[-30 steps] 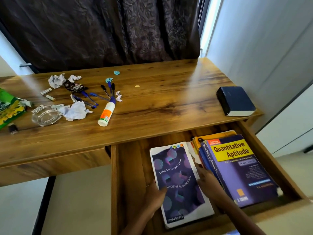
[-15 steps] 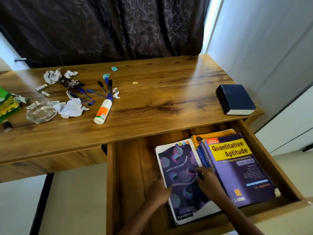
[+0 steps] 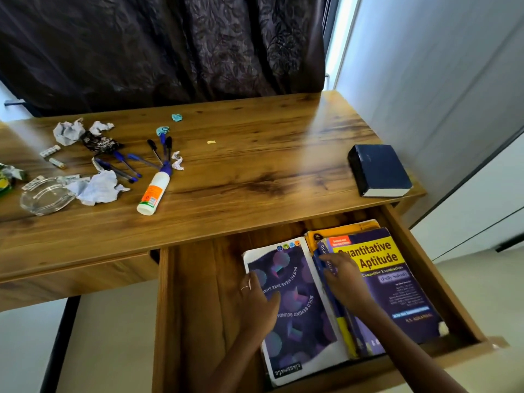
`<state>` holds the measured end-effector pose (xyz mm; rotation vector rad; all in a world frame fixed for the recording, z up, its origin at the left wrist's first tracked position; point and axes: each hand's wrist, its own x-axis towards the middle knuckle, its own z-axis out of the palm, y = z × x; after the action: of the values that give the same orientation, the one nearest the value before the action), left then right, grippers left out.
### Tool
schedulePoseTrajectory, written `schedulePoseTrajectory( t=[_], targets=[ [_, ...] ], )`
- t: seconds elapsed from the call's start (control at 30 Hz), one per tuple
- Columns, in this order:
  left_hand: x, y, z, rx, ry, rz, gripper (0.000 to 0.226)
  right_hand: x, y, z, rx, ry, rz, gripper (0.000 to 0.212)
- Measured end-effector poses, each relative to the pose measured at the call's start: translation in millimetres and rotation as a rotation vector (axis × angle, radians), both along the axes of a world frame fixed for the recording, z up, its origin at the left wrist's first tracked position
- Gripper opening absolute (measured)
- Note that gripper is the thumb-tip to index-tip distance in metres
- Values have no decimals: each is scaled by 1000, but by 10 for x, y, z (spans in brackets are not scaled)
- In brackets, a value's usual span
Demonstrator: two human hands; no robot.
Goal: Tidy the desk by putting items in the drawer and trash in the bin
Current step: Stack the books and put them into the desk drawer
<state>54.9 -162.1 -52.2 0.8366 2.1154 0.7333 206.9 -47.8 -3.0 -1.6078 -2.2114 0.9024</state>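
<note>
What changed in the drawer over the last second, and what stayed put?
The purple notebook slid right, against the Quantitative Aptitude book. The left hand still presses it; the right hand moved up onto the book's spine. The dark blue book and desk clutter stayed.

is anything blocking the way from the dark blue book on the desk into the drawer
Nothing visible. The dark blue book lies at the desk's front edge, right above the open drawer. The drawer's right side holds books under both hands; its left part is bare wood.

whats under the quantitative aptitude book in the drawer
An orange-yellow book shows beneath the Quantitative Aptitude book, only its top edge visible. Anything deeper in the drawer is covered.
</note>
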Motion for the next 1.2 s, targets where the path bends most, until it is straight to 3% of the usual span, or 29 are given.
schedulePoseTrajectory(
  t=[0.2,0.37,0.57,0.7,1.0,1.2],
  targets=[
    [212,308,77,-30,159,4,72,248,425,251,86,10,-14,34],
    [384,413,69,-45,202,-16,69,390,935,555,192,-56,-206,44],
    [598,396,-126,-165,324,-132,76,485,1689,727,191,-98,-357,91],
    [728,297,-212,-202,450,-168,83,418,1999,645,45,-121,-346,117],
    [771,270,-216,-225,454,-174,81,340,1953,568,34,-124,-411,113],
    [729,392,-114,-213,331,-101,75,434,1621,550,-39,-131,-349,117]
  ],
)
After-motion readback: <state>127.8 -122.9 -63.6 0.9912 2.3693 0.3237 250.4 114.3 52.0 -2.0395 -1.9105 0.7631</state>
